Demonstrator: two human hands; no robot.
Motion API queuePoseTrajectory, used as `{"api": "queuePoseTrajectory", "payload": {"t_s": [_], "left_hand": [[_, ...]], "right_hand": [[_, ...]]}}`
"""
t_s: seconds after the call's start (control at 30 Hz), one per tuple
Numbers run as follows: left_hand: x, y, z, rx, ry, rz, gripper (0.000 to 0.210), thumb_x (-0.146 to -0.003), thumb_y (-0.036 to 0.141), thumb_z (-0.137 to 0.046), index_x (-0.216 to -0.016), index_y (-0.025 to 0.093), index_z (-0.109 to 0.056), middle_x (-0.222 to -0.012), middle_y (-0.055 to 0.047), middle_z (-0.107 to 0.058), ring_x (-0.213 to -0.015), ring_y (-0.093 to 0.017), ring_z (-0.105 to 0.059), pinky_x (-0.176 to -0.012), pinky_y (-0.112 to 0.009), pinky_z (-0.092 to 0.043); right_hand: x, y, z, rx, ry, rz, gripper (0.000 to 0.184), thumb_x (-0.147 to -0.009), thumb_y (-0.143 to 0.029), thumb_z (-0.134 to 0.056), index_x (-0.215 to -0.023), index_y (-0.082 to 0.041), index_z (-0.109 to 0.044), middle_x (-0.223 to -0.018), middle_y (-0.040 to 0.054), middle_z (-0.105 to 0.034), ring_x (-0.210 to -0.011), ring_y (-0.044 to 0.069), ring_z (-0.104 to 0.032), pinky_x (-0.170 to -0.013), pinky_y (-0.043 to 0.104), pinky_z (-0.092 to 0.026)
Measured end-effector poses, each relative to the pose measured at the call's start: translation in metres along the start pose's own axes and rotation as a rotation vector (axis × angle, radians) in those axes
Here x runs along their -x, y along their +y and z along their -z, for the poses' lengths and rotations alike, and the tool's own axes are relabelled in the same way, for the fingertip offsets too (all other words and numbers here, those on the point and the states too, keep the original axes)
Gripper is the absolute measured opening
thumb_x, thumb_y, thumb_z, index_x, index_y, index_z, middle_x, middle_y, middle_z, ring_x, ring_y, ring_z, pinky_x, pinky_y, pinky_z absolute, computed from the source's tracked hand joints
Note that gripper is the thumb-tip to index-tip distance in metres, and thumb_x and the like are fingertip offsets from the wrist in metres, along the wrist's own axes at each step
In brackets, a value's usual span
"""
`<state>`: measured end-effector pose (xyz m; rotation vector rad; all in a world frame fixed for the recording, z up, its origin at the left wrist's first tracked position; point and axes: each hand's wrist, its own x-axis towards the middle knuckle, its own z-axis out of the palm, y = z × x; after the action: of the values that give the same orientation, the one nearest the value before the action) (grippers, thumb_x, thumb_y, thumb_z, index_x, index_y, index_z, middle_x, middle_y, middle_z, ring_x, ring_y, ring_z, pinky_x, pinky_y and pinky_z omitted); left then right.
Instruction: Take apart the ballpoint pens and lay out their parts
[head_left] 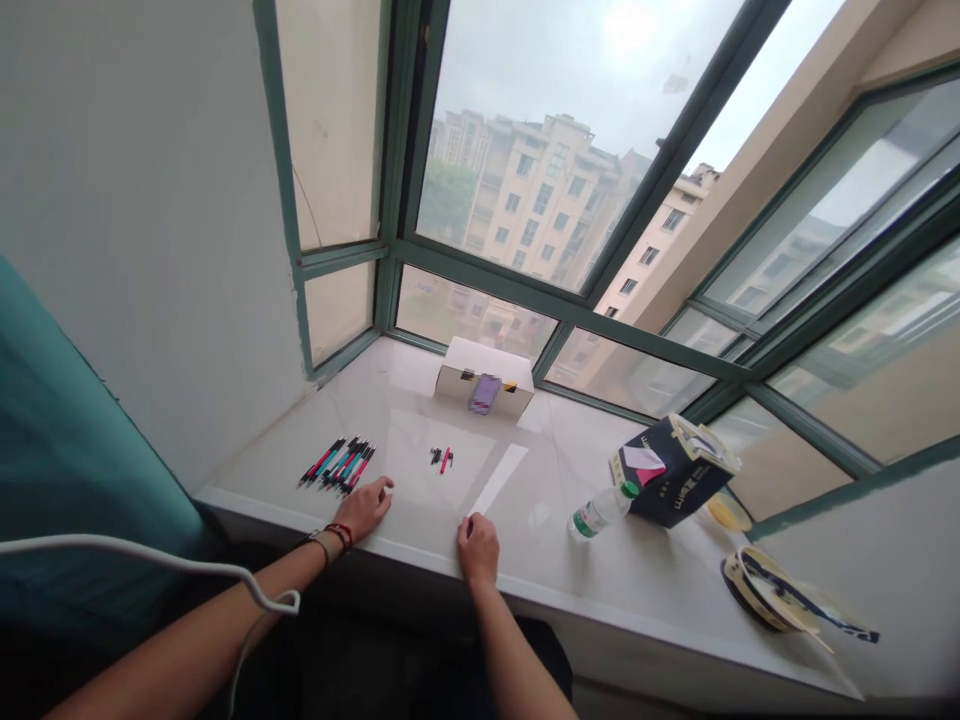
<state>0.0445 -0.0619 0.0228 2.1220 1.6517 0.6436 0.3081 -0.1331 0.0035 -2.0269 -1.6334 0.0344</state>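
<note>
Left grip (pixel 365 508): fingers half open, holding nothing visible, resting on the windowsill (pixel 536 555). Right grip (pixel 478 547): fingers curled inward at the sill's edge; whether it holds anything cannot be determined. Pens (pixel 341 466) lie side by side just beyond the left grip. Small black and red pieces (pixel 444 460) lie ahead, between both grips. Bottle (pixel 600 513) stands right of the right grip.
</note>
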Motion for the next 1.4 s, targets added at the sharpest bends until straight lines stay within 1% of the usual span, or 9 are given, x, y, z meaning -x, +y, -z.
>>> {"api": "queuePoseTrajectory", "payload": {"t_s": [0.17,0.33,0.5,0.63,0.83,0.97,1.17,1.3,1.4], "left_hand": [[-0.028,-0.013,0.045,-0.050,0.125,0.016,0.022,-0.089,0.031,-0.044,-0.100,0.021,-0.061,-0.097,-0.005,-0.067,-0.085,-0.017,-0.063,-0.074,-0.026,-0.044],[-0.053,-0.028,0.075,-0.253,-0.115,0.237,0.025,-0.085,0.041,-0.051,-0.098,0.021,-0.061,-0.092,-0.007,-0.069,-0.085,-0.022,-0.064,-0.073,-0.029,-0.046],[-0.048,-0.021,0.065,-0.430,-0.303,0.245,0.030,-0.084,0.045,-0.054,-0.101,0.021,-0.062,-0.100,-0.011,-0.070,-0.095,-0.027,-0.065,-0.080,-0.036,-0.047],[-0.044,-0.016,0.054,-0.543,-0.300,0.351,0.035,-0.088,0.040,-0.047,-0.111,0.018,-0.061,-0.109,-0.018,-0.068,-0.101,-0.031,-0.065,-0.083,-0.043,-0.047],[-0.049,-0.013,0.050,-0.536,-0.328,0.363,0.036,-0.086,0.038,-0.046,-0.104,0.013,-0.065,-0.107,-0.020,-0.068,-0.101,-0.033,-0.065,-0.082,-0.043,-0.048],[-0.047,-0.007,0.043,-0.467,-0.356,0.329,0.035,-0.079,0.037,-0.054,-0.098,0.010,-0.065,-0.106,-0.021,-0.068,-0.099,-0.034,-0.065,-0.079,-0.042,-0.047],[-0.033,-0.001,0.025,-0.337,-0.434,0.276,0.025,-0.076,0.037,-0.056,-0.080,0.014,-0.064,-0.083,-0.013,-0.071,-0.079,-0.024,-0.067,-0.069,-0.030,-0.046],[-0.015,0.003,0.020,-0.307,-0.383,0.170,0.019,-0.077,0.034,-0.054,-0.078,0.017,-0.061,-0.086,-0.010,-0.070,-0.083,-0.022,-0.064,-0.071,-0.028,-0.043],[0.004,0.012,0.021,-0.128,-0.317,0.010,0.017,-0.082,0.031,-0.050,-0.077,0.018,-0.059,-0.078,-0.005,-0.067,-0.075,-0.016,-0.061,-0.070,-0.025,-0.043]], "right_hand": [[-0.001,-0.004,0.001,0.088,-0.031,0.036,0.019,-0.093,-0.022,-0.046,-0.079,-0.019,-0.058,-0.077,0.0067,-0.061,-0.078,0.020,-0.055,-0.070,0.028,-0.034],[-0.002,-0.008,0.003,0.144,-0.071,0.034,0.015,-0.092,-0.021,-0.049,-0.082,-0.018,-0.059,-0.081,0.0068,-0.062,-0.083,0.019,-0.054,-0.073,0.028,-0.034],[-0.001,-0.007,0.002,0.134,-0.064,0.028,0.013,-0.092,-0.022,-0.049,-0.085,-0.018,-0.059,-0.083,0.0068,-0.062,-0.085,0.020,-0.054,-0.074,0.029,-0.033],[-0.001,-0.008,0.002,0.128,-0.063,0.030,0.012,-0.092,-0.022,-0.049,-0.085,-0.018,-0.058,-0.083,0.0062,-0.062,-0.084,0.020,-0.053,-0.074,0.029,-0.032],[-0.001,-0.009,0.004,0.128,-0.079,0.007,0.013,-0.093,-0.023,-0.048,-0.086,-0.018,-0.058,-0.084,0.0066,-0.062,-0.085,0.020,-0.052,-0.074,0.029,-0.032],[-0.001,-0.009,0.003,0.116,-0.080,0.003,0.014,-0.093,-0.023,-0.047,-0.086,-0.018,-0.058,-0.084,0.0065,-0.062,-0.085,0.020,-0.052,-0.074,0.029,-0.032],[-0.001,-0.009,0.004,0.091,-0.085,-0.014,0.014,-0.093,-0.024,-0.047,-0.086,-0.019,-0.058,-0.085,0.0067,-0.062,-0.086,0.020,-0.053,-0.075,0.028,-0.033],[-0.001,-0.010,0.007,0.070,-0.075,-0.022,0.016,-0.092,-0.027,-0.049,-0.084,-0.018,-0.059,-0.084,0.0073,-0.063,-0.085,0.020,-0.054,-0.074,0.028,-0.034],[-0.004,-0.008,0.011,0.001,-0.070,-0.071,0.025,-0.094,-0.033,-0.047,-0.078,-0.019,-0.060,-0.078,0.0069,-0.063,-0.079,0.018,-0.055,-0.070,0.027,-0.034]]}}
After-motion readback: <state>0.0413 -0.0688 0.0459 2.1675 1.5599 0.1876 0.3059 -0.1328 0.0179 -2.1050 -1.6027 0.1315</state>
